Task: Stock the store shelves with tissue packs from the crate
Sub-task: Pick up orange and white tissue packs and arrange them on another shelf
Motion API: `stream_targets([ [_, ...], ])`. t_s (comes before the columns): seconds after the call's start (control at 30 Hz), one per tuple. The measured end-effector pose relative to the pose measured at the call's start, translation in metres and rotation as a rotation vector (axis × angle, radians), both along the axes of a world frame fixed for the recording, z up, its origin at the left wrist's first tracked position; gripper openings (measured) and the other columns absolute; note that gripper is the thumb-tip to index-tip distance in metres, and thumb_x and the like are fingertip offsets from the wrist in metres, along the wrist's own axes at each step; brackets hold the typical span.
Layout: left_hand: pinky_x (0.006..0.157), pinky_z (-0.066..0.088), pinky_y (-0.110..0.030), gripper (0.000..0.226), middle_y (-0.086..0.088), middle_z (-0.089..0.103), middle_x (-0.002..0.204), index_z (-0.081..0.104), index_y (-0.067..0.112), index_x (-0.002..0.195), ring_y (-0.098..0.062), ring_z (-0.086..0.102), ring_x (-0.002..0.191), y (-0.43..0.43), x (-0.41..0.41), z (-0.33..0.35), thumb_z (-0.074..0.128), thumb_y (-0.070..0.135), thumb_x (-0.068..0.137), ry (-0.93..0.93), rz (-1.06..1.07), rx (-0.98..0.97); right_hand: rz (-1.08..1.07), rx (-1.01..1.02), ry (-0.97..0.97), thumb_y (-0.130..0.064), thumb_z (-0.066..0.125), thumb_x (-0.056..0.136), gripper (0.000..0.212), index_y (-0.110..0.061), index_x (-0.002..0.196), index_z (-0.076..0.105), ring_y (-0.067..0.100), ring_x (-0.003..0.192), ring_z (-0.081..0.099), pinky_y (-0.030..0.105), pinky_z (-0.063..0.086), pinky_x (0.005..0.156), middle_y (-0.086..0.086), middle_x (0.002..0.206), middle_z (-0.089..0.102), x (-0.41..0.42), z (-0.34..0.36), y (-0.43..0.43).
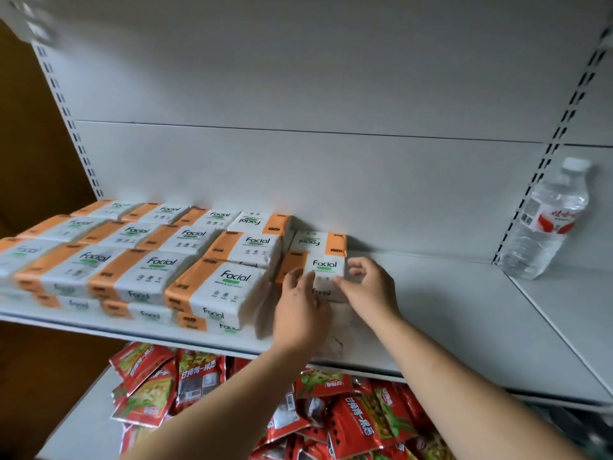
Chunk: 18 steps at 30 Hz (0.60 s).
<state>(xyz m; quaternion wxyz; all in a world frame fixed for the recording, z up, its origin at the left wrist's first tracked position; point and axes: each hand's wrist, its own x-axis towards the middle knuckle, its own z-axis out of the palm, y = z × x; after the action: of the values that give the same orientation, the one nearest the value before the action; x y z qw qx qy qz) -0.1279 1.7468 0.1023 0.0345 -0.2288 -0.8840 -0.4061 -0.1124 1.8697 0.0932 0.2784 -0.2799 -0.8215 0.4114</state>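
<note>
— Largest thing first?
— White store shelf (447, 303), right half bare. On the left half, rows of tissue packs (132, 260), stacked two high and pressed side by side, probably to leave no gaps.

— Underneath?
— A lower shelf (86, 410) with a loose heap of red snack bags (348, 423). Chinese writing on them, too blurred to read safely.

— To the right?
— A clear water bottle (544, 224), upright in the next bay. Red and white label, not readable.

— And the task's own thing?
— One tissue pack (326, 267) at the right end of the front row, lying on top of another pack, just beside the last stack. Held from both sides: left hand (300, 310) with fingers against the left edge and thumb on top, right hand (368, 287) pinching the right corner with curled fingers. Seems a grip for squaring the pack to its neighbours, orange band to the left like most of the others.

— Any writing?
— "Facial" in dark letters on the top and again on the front face, a green mark below, small print not readable. Just behind, a reversed pack (318, 242), "Facial" upside down, orange band to the right.

— The crate?
— Not in view.
</note>
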Motion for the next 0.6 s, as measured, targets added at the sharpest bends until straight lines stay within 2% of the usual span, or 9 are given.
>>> stream_targets([
  [0.1, 0.097, 0.037, -0.021, 0.041, 0.001, 0.048, 0.133, 0.054, 0.015, 0.128, -0.016, 0.050, 0.118, -0.018, 0.012, -0.004, 0.050, 0.011, 0.087, 0.071, -0.060, 0.117, -0.026, 0.024, 0.174, -0.016, 0.071, 0.077, 0.015, -0.019, 0.089, 0.062, 0.012, 0.078, 0.060, 0.022, 0.047, 0.074, -0.003, 0.086, 0.064, 0.020, 0.009, -0.023],
  [0.17, 0.092, 0.046, -0.030, 0.034, 0.001, 0.059, 0.119, 0.061, 0.015, 0.118, -0.017, 0.058, 0.103, -0.034, 0.020, -0.008, 0.053, 0.010, 0.086, 0.080, -0.113, 0.222, -0.012, -0.004, 0.262, -0.012, 0.069, 0.078, 0.012, -0.020, 0.083, 0.062, 0.004, 0.070, 0.058, 0.012, 0.046, 0.067, -0.008, 0.077, 0.063, 0.034, 0.011, -0.048],
  [0.23, 0.081, 0.051, -0.032, 0.025, -0.001, 0.066, 0.103, 0.065, 0.013, 0.108, -0.016, 0.062, 0.087, -0.057, 0.027, -0.013, 0.054, 0.008, 0.086, 0.084, -0.166, 0.320, -0.002, -0.072, 0.326, -0.011, 0.068, 0.079, 0.014, -0.023, 0.077, 0.062, 0.000, 0.066, 0.057, 0.009, 0.046, 0.063, -0.011, 0.074, 0.064, 0.051, 0.005, -0.078],
  [0.33, 0.070, 0.050, -0.028, 0.017, 0.000, 0.068, 0.087, 0.066, 0.013, 0.099, -0.012, 0.059, 0.069, -0.101, 0.031, -0.028, 0.055, 0.011, 0.087, 0.036, -0.184, 0.383, 0.022, -0.187, 0.363, -0.007, 0.066, 0.080, 0.019, -0.023, 0.072, 0.062, -0.001, 0.066, 0.056, 0.010, 0.045, 0.063, -0.008, 0.072, 0.064, 0.074, -0.022, -0.123],
  [0.4, 0.068, 0.049, -0.028, 0.018, -0.001, 0.068, 0.082, 0.066, 0.013, 0.094, -0.016, 0.061, 0.070, -0.132, 0.030, -0.049, 0.052, 0.018, 0.084, 0.028, -0.192, 0.386, 0.073, -0.246, 0.325, -0.004, 0.065, 0.081, 0.020, -0.021, 0.070, 0.063, -0.002, 0.064, 0.056, 0.011, 0.044, 0.063, -0.008, 0.068, 0.064, 0.079, -0.052, -0.155],
  [0.5, 0.072, 0.051, -0.030, 0.020, -0.004, 0.070, 0.087, 0.067, 0.010, 0.095, -0.020, 0.065, 0.080, -0.172, 0.028, -0.095, 0.052, 0.016, 0.083, -0.001, -0.186, 0.324, 0.151, -0.368, 0.185, -0.001, 0.064, 0.080, 0.025, -0.021, 0.065, 0.061, 0.003, 0.061, 0.054, 0.021, 0.043, 0.061, -0.010, 0.059, 0.061, 0.068, -0.110, -0.202],
  [0.6, 0.077, 0.051, -0.029, 0.018, -0.006, 0.070, 0.094, 0.066, 0.009, 0.100, -0.021, 0.065, 0.087, -0.205, 0.027, -0.153, 0.055, 0.007, 0.086, -0.122, -0.082, 0.253, 0.209, -0.457, 0.026, -0.016, 0.065, 0.071, 0.016, -0.027, 0.060, 0.063, 0.016, 0.065, 0.052, 0.035, 0.041, 0.065, -0.009, 0.056, 0.060, 0.052, -0.174, -0.239],
])
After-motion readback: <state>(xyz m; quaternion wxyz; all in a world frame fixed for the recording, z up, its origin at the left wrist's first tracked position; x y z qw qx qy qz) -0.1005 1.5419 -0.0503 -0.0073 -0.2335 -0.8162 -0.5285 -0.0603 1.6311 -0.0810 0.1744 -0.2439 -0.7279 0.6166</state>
